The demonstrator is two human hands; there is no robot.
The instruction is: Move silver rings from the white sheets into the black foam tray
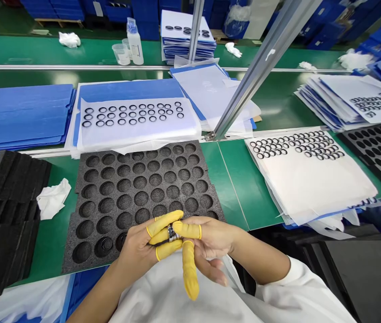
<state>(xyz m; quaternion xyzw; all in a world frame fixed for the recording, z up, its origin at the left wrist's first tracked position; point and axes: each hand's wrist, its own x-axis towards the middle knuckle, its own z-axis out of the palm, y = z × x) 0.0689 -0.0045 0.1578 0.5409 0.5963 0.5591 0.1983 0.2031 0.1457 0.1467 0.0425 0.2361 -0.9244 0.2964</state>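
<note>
My left hand and my right hand meet above the near edge of a black foam tray. Yellow finger cots cover several fingertips. Between them is a small shiny metal ring, partly hidden by the fingers. My left fingers are closed round it, while my right thumb and a finger press on its right side. Another right finger, in a yellow cot, points down. The tray has rows of round pockets; a dark ring sits in one at the near left.
Behind the tray, rings lie in rows on a white sheet. More rings lie on a paper stack at right. A slanted metal post rises between them. Foam trays are stacked left, beside a crumpled tissue. Bottles stand behind.
</note>
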